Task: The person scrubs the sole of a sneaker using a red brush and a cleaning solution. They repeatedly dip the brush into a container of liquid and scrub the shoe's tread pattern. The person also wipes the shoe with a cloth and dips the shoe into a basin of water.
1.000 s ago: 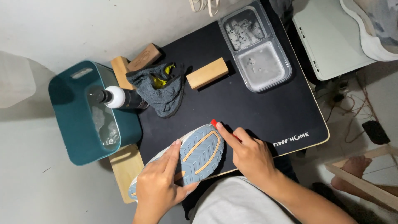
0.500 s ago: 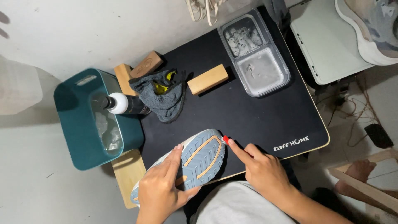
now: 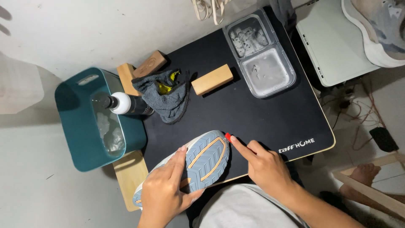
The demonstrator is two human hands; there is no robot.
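Little has shifted: right hand (image 3: 265, 169) still pinches a small red-tipped tool (image 3: 228, 137) at the grey-blue, orange-lined shoe sole (image 3: 202, 162); left hand (image 3: 166, 192) grips that shoe at the black surface's (image 3: 253, 114) six o'clock edge.

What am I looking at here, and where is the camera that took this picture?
No machine here: a person works with two bare hands, and the camera sits on their head, looking straight down. The left hand holds a shoe sole-up at the near edge of a black table. The right hand pinches a small red-tipped thing against the sole's edge; what it is exactly, I cannot tell. On the table lie a dark grey cloth, a wooden block and a clear two-part tray. To the left stands a teal tub with a white-capped dark bottle lying across its rim.
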